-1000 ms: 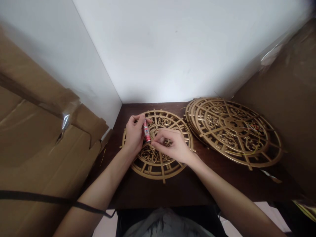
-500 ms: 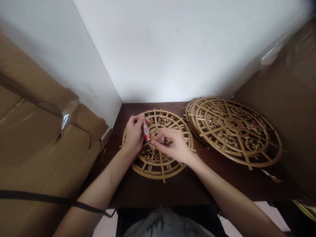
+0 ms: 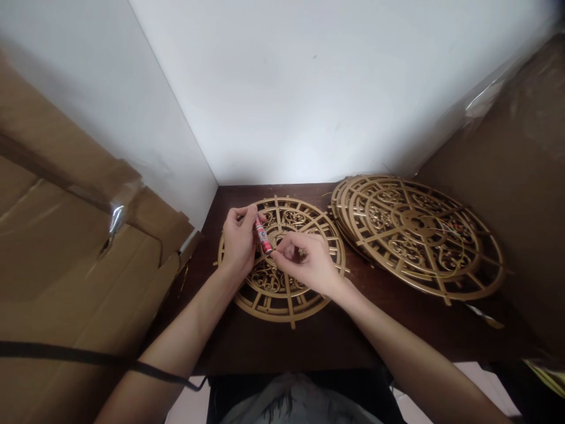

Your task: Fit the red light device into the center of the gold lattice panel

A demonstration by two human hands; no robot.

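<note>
My left hand (image 3: 241, 238) is closed on a red battery (image 3: 263, 237) with a pale label, its thumb and fingers at the upper end. The battery tilts, its lower end pointing down and right. At that lower end, my right hand (image 3: 304, 259) pinches thumb and forefinger together. Whatever lies in this pinch is too small to make out, though thin dark wire seems to run near the fingertips. Both hands are above a round gold openwork clock face (image 3: 291, 309) with scrollwork, lying on the dark table (image 3: 247, 347). My hands partly cover its middle.
Several similar gold clock faces (image 3: 397, 259) are stacked on the right, with thin coloured wires on top. A small brush (image 3: 489, 320) lies beside them. Cardboard (image 3: 66, 259) stands at the left, a brown box (image 3: 507, 176) at the right and a white wall (image 3: 282, 88) behind.
The battery has tilted a little more, its lower end shifting slightly right toward my right fingertips. Both hands otherwise stay in nearly the same place.
</note>
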